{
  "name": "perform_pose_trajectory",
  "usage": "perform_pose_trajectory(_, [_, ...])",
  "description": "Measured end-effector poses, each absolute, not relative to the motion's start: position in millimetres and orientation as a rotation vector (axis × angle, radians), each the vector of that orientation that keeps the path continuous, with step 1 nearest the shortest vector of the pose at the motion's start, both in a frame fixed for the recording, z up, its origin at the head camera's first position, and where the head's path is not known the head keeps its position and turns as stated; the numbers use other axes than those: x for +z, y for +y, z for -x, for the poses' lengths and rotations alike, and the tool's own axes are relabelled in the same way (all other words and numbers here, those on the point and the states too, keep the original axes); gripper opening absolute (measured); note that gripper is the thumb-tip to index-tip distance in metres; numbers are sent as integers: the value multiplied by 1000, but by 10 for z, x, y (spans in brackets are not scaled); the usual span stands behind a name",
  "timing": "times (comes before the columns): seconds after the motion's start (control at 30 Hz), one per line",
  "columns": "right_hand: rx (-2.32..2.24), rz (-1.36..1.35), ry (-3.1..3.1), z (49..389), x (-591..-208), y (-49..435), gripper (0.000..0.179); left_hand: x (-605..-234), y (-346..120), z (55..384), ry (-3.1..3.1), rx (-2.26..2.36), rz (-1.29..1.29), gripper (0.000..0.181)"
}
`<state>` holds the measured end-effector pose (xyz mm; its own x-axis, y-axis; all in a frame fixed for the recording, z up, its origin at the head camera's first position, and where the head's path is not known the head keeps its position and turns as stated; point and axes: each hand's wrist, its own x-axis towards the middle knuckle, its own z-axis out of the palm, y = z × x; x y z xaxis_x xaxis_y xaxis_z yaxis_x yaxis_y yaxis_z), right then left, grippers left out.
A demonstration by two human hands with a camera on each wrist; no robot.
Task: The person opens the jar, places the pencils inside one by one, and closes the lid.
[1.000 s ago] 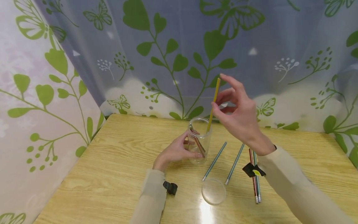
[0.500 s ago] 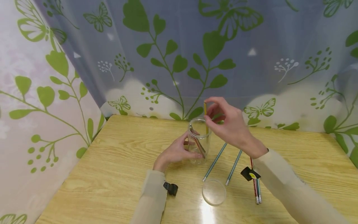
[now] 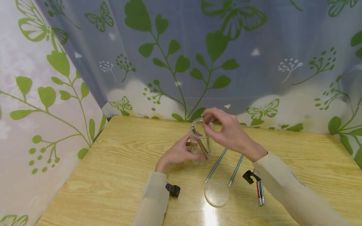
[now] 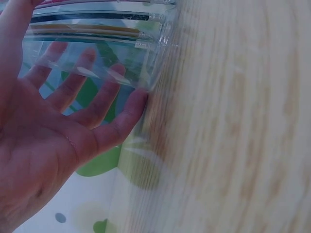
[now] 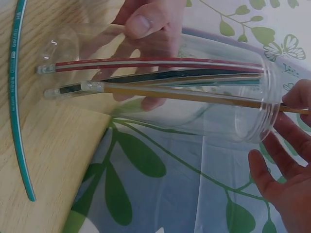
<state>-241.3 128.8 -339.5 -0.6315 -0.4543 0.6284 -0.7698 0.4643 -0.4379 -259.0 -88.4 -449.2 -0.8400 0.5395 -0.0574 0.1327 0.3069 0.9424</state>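
My left hand grips a clear jar low down, thumb on the near side and fingers around the far side. At the jar's mouth, my right hand pinches the upper end of a yellow pencil between thumb and fingers. Most of that pencil is inside the jar, its eraser end near the bottom. A red pencil and a few darker pencils lean inside too, eraser ends down. In the right wrist view the other fingers of the right hand are spread beside the rim.
Two blue-green pencils lie on the wooden table right of the jar. A round clear lid lies in front. Red and blue-green pencils are partly hidden under the right forearm. A leaf-patterned curtain hangs behind.
My right hand has moved down and left to the jar's mouth, lowering the yellow pencil from above the rim into the jar. The left hand and jar have stayed in place.
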Motion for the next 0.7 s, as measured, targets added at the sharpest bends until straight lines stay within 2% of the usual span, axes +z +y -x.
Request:
perform_pose_trajectory(0.2, [905,-1054,-2306,2432,-3460,1298,28,-4512,-889,2595,2215,1553,-610,76])
perform_pose_trajectory(0.5, [895,-1083,-2284,2471,-3496,1288,27,-4507,-899,2586,2221,1536,-580,88])
perform_pose_trajectory(0.7, [898,-1090,-2305,2494,-3501,1281,18,-4516,-901,2593,2210,1537,-563,91])
